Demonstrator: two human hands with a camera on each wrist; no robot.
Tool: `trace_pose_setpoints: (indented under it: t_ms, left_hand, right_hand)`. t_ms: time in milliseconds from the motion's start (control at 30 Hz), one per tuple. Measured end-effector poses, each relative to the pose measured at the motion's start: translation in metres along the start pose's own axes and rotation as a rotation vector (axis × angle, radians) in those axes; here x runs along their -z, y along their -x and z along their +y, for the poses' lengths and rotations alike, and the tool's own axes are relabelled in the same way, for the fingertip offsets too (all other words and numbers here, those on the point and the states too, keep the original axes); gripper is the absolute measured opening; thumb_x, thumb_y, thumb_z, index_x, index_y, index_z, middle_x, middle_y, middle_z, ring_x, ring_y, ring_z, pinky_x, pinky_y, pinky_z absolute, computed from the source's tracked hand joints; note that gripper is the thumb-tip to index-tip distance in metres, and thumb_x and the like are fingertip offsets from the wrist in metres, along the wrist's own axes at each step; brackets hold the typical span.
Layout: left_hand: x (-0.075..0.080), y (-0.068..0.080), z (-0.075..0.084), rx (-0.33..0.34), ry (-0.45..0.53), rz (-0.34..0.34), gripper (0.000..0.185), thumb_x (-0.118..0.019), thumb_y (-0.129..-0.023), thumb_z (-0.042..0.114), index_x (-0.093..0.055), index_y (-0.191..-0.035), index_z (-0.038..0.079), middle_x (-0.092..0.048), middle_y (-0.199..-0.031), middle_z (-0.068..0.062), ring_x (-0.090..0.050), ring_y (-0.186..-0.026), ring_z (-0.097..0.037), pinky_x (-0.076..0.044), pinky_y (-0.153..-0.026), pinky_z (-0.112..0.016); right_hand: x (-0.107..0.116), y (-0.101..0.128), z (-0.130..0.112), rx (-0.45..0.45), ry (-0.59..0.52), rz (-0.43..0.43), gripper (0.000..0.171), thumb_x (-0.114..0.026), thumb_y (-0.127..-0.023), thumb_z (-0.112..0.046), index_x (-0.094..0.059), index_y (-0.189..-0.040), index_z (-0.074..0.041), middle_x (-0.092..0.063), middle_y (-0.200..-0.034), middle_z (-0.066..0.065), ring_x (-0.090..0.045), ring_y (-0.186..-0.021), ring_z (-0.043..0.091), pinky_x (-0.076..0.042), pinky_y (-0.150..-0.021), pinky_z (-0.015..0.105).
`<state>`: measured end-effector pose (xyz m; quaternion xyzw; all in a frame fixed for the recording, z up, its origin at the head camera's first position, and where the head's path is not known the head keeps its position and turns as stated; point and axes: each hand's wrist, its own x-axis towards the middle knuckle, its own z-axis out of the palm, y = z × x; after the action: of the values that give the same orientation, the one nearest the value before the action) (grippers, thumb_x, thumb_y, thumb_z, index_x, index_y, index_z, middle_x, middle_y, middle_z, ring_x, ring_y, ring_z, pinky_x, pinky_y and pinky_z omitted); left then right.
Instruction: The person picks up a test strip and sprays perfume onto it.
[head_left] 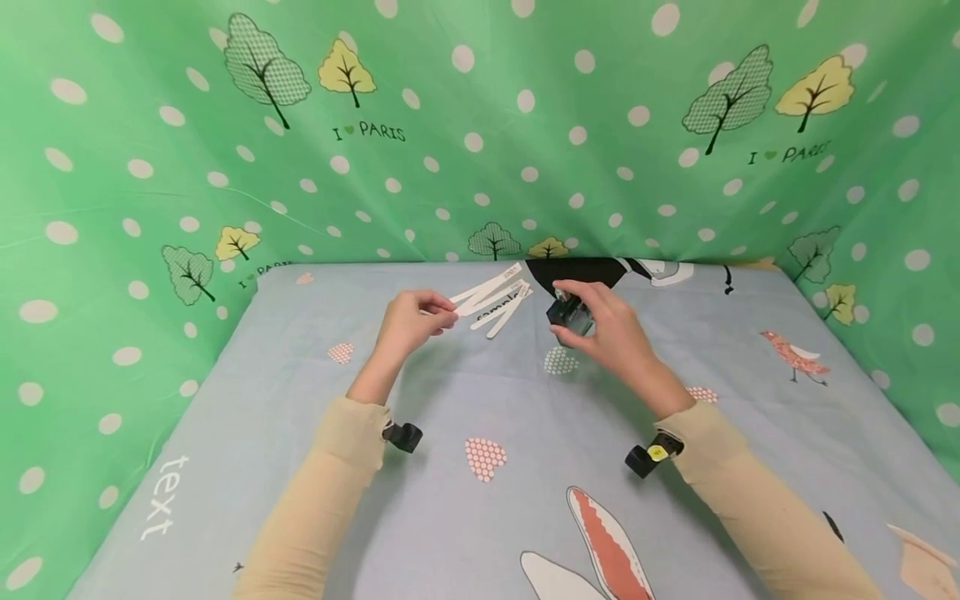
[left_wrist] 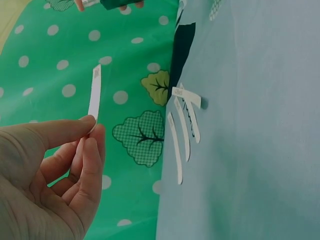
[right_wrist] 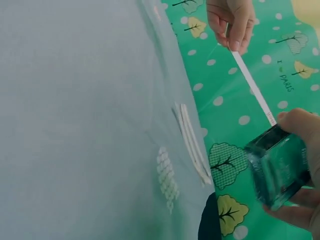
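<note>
Thumb and fingertips of my left hand (head_left: 416, 321) pinch one end of a white paper test strip (left_wrist: 95, 95), its far end bearing a small printed mark. In the right wrist view that strip points towards the bottle. My right hand (head_left: 611, 325) grips a dark glass perfume bottle (right_wrist: 280, 167) between thumb and fingers, the index finger at its sprayer top (head_left: 562, 293). The bottle is raised above the table. Several more white strips (left_wrist: 182, 137) lie fanned out on the cloth between and beyond the hands, one with black lettering.
A blue-grey cloth (head_left: 465, 400) printed with hearts, a bird and rabbit ears covers the table. Behind and at both sides hangs a green dotted curtain (head_left: 450, 108) with printed trees. Dark wrist cameras sit on the left wrist (head_left: 405, 437) and right wrist (head_left: 642, 460).
</note>
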<state>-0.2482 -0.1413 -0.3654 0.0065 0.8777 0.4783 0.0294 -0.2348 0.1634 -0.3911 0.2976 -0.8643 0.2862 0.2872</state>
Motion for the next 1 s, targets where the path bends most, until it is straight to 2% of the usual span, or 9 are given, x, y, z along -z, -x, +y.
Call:
trace_pose_setpoints:
  t_ms: [200,333,400,600,833,1000]
  left_hand:
    - [0.005,-0.001,-0.004,0.012,0.007,0.014,0.017,-0.072,-0.090,0.012,-0.073,-0.104,0.002,-0.074,-0.100,-0.019,-0.073,-0.095,-0.035,-0.062,-0.084,-0.039]
    - [0.011,-0.002,-0.006,0.011,-0.005,0.025,0.019,-0.072,-0.090,0.013,-0.073,-0.105,0.002,-0.074,-0.101,-0.019,-0.073,-0.096,-0.035,-0.063,-0.079,-0.033]
    - [0.013,-0.002,-0.007,0.014,-0.012,0.032,0.019,-0.072,-0.090,0.014,-0.073,-0.105,0.002,-0.074,-0.101,-0.018,-0.073,-0.095,-0.034,-0.063,-0.079,-0.033]
    - [0.021,-0.003,-0.011,0.028,-0.033,0.048,0.019,-0.071,-0.092,0.016,-0.072,-0.106,0.004,-0.074,-0.101,-0.017,-0.072,-0.082,-0.017,-0.062,-0.079,-0.032]
    - [0.033,-0.005,-0.016,0.061,-0.011,0.062,0.020,-0.070,-0.092,0.016,-0.071,-0.107,0.003,-0.072,-0.102,-0.017,-0.073,-0.092,-0.025,-0.062,-0.079,-0.030]
    - [0.042,-0.007,-0.024,0.082,-0.003,0.081,0.022,-0.070,-0.093,0.016,-0.071,-0.109,0.002,-0.071,-0.101,-0.015,-0.071,-0.082,-0.012,-0.061,-0.076,-0.025]
  right_hand:
    - [0.006,0.002,-0.001,-0.022,0.003,0.000,0.068,-0.085,-0.078,-0.021,-0.054,-0.139,-0.020,-0.064,-0.116,0.013,-0.064,-0.097,0.028,-0.056,-0.071,0.044]
    - [0.012,0.002,-0.002,-0.022,0.008,0.004,0.068,-0.085,-0.079,-0.020,-0.054,-0.139,-0.020,-0.063,-0.115,0.013,-0.063,-0.096,0.027,-0.056,-0.071,0.044]
    - [0.014,0.003,-0.002,-0.019,0.010,0.010,0.068,-0.085,-0.078,-0.021,-0.054,-0.138,-0.020,-0.064,-0.115,0.013,-0.063,-0.095,0.027,-0.056,-0.072,0.044]
    - [0.018,0.004,0.001,-0.010,0.007,0.027,0.068,-0.085,-0.078,-0.019,-0.054,-0.138,-0.020,-0.064,-0.116,0.011,-0.060,-0.094,0.024,-0.054,-0.072,0.042]
    - [0.023,0.009,0.003,-0.009,0.011,0.042,0.070,-0.086,-0.076,-0.018,-0.054,-0.139,-0.019,-0.064,-0.112,0.010,-0.057,-0.087,0.021,-0.051,-0.067,0.039]
    - [0.026,0.012,0.004,-0.015,0.020,0.039,0.071,-0.086,-0.076,-0.018,-0.054,-0.139,-0.020,-0.063,-0.106,0.010,-0.055,-0.081,0.020,-0.050,-0.065,0.037]
